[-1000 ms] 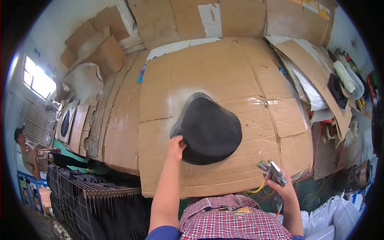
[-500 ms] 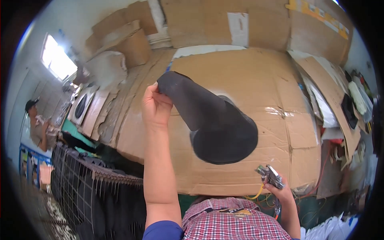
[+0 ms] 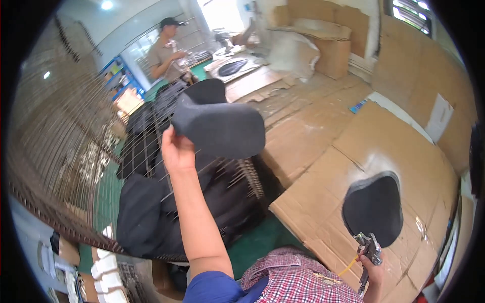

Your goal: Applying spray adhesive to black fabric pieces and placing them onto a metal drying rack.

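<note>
My left hand point(image 3: 178, 151) grips one edge of a thin black flexible pad point(image 3: 225, 129), which bends in the middle and has rounded ends. It is held up over a wire rack point(image 3: 252, 179) hung with dark pieces. In my right hand point(image 3: 374, 268) is a metal spray gun point(image 3: 371, 248) with a yellow hose, fingers wrapped round its handle. Just beyond the gun, a black rounded pad point(image 3: 376, 209) lies flat on the cardboard-covered table point(image 3: 313, 202), with pale overspray around its far edge.
Black pieces point(image 3: 146, 217) lie over the rack's wires at the left. A person point(image 3: 169, 55) in a dark cap stands at the far left by another bench, where a black oval pad point(image 3: 232, 67) lies. Cardboard sheets point(image 3: 419, 65) line the back, and a cardboard box point(image 3: 331, 55) stands there.
My view has swung left toward the rack. My left hand has carried its pad off the table and over the rack; the other pad stays behind. My right hand still grips the spray gun.
</note>
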### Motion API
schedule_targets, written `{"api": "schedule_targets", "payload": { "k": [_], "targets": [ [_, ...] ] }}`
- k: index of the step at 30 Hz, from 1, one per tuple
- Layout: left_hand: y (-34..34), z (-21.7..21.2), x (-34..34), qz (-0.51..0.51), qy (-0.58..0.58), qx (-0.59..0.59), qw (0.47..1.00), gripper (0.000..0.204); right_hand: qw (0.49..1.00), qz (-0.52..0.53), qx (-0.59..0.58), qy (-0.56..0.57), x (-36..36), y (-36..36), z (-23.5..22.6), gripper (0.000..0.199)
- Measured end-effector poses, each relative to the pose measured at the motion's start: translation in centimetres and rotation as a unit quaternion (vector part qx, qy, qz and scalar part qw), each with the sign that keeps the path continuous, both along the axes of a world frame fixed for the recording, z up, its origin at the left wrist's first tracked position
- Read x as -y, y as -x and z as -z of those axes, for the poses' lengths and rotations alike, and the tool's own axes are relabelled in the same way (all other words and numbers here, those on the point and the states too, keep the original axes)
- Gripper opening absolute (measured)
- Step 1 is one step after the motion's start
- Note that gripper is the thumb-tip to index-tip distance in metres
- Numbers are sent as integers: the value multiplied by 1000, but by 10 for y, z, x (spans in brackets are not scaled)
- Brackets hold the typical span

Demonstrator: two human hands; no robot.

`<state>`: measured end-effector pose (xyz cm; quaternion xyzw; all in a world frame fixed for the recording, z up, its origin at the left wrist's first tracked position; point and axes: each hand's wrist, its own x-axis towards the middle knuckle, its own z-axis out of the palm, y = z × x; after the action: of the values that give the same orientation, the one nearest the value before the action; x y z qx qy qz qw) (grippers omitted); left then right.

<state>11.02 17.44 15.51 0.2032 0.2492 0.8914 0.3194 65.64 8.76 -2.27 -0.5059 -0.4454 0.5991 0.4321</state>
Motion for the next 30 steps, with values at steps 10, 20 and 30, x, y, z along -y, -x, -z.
{"api": "schedule_targets", "payload": {
  "k": [10,20,30],
  "targets": [
    [62,114,122,-315,255,-18,914,10,991,-131,-21,-18,-19,62,-9,48],
    [40,87,132,-572,505,-329,556,31,997,-82,6,-12,-6,41,4,45],
    [124,94,-79,-176,484,-733,445,34,999,-42,-7,-8,9,43,14,42]
  ]
}}
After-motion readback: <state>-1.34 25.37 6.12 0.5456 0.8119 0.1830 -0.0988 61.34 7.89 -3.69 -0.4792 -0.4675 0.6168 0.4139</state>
